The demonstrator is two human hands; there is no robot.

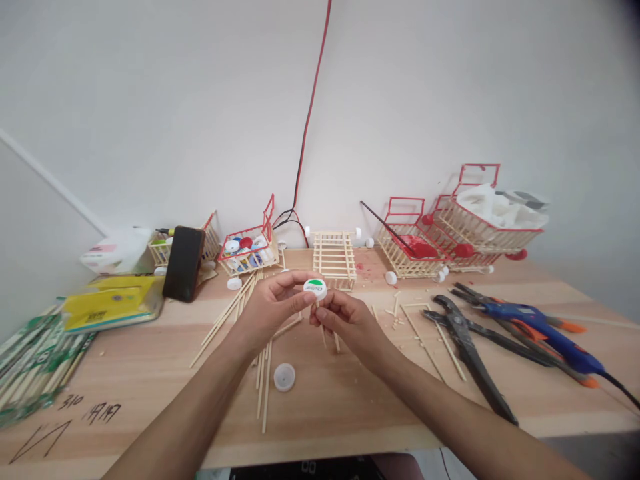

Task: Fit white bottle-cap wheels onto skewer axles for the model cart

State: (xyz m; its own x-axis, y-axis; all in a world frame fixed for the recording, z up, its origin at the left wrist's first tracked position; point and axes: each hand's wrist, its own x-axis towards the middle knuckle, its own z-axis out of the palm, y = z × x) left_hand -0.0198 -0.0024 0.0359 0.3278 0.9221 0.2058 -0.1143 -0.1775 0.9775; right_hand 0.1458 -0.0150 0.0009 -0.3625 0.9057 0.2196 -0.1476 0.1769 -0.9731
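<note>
My left hand (280,297) pinches a white bottle cap (315,289) with a green mark on its top, held up above the table. Just right of it and slightly lower, my right hand (345,317) has its fingers closed round a thin wooden stick (337,343), mostly hidden by the fingers. Behind both hands stands a small frame of wooden sticks (334,257) with white caps at its far corners. A translucent cap (284,377) lies on the table nearer to me, beside several loose wooden sticks (267,393).
Pliers (463,347) and a blue glue gun (520,313) lie at the right. Small stick carts (410,257) line the wall; one basket (250,257) holds caps. At the left are a phone (184,263), a yellow packet (113,303) and wrapped sticks (45,360).
</note>
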